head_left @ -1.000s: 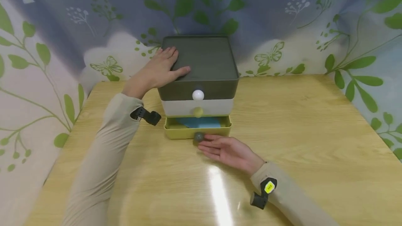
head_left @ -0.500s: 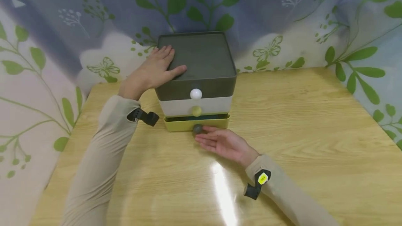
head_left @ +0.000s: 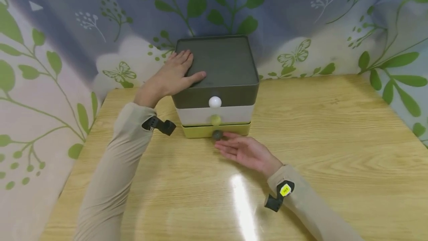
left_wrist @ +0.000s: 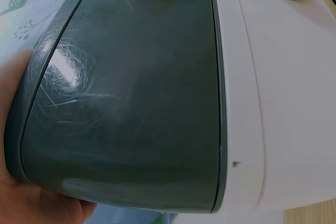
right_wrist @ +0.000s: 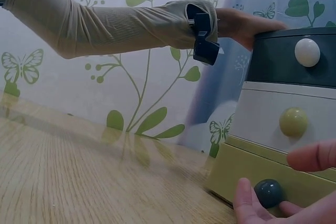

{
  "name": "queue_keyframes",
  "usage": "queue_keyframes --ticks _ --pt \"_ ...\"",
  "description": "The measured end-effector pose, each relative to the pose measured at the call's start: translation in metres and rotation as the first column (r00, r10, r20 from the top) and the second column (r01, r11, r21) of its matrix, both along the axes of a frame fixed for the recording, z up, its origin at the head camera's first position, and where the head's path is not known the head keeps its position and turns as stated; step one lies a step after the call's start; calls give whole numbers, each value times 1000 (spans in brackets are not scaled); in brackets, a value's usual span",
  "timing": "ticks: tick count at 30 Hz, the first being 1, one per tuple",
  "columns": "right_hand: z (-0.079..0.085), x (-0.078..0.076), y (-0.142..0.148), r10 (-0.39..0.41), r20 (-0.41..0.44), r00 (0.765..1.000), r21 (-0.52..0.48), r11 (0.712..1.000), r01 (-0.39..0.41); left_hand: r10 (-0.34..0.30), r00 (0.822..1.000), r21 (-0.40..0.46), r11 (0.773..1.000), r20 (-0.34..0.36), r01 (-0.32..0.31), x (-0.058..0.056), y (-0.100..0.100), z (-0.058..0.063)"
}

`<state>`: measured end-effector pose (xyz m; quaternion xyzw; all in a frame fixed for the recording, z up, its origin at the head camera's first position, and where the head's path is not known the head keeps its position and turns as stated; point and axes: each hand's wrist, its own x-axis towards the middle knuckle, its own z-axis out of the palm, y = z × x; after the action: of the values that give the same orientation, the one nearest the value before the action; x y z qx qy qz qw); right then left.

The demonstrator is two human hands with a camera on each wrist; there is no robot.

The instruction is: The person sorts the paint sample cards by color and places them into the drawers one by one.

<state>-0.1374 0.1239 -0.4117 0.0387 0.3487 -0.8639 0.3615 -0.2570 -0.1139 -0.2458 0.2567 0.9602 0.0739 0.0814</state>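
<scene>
A small three-tier drawer box (head_left: pixel 220 60) stands on the table, with a dark grey top drawer, a white middle drawer (head_left: pixel 197 115) and a yellow-green bottom drawer (head_left: pixel 197 132). My left hand (head_left: pixel 170 75) rests on the left side of its top, fingers spread. My right hand (head_left: pixel 249 153) is at the bottom drawer's dark round knob (right_wrist: pixel 269 192), palm turned up and fingers fairly straight. In the right wrist view, fingertips (right_wrist: pixel 244 195) touch or nearly touch the knob, and the thumb (right_wrist: pixel 315 156) stays apart above it. The bottom drawer sits flush or almost flush.
The wooden table (head_left: pixel 317 140) extends to both sides and in front of the box. A leaf-patterned curtain (head_left: pixel 287 14) hangs right behind. A white knob (head_left: pixel 215 102) and a yellow knob (head_left: pixel 216 119) stick out from the upper drawers.
The bottom drawer has slid back from partly open, where something blue showed inside, to about flush. My right hand moved inward with it. My left hand has stayed on the top.
</scene>
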Motion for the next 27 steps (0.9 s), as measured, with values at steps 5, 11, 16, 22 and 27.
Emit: queue_keyframes --ticks 5,11,16,22,27 --pt "2 -2 -2 -12 10 1000 -9 1000 12 -5 1000 4 1000 -8 5 1 1 1" --pt "1 -3 -3 -31 42 999 -29 999 32 -13 1000 -2 1000 -13 13 1 3 1" --pt "-2 -4 -2 -45 54 997 -19 999 46 -3 1000 -1 1000 -4 3 2 5 -1" --pt "-3 -7 0 -50 32 998 0 999 50 -8 1000 4 1000 5 8 0 6 0" --pt "-2 -3 15 -13 -88 996 96 995 21 42 998 172 985 -53 -32 1 1 -5"
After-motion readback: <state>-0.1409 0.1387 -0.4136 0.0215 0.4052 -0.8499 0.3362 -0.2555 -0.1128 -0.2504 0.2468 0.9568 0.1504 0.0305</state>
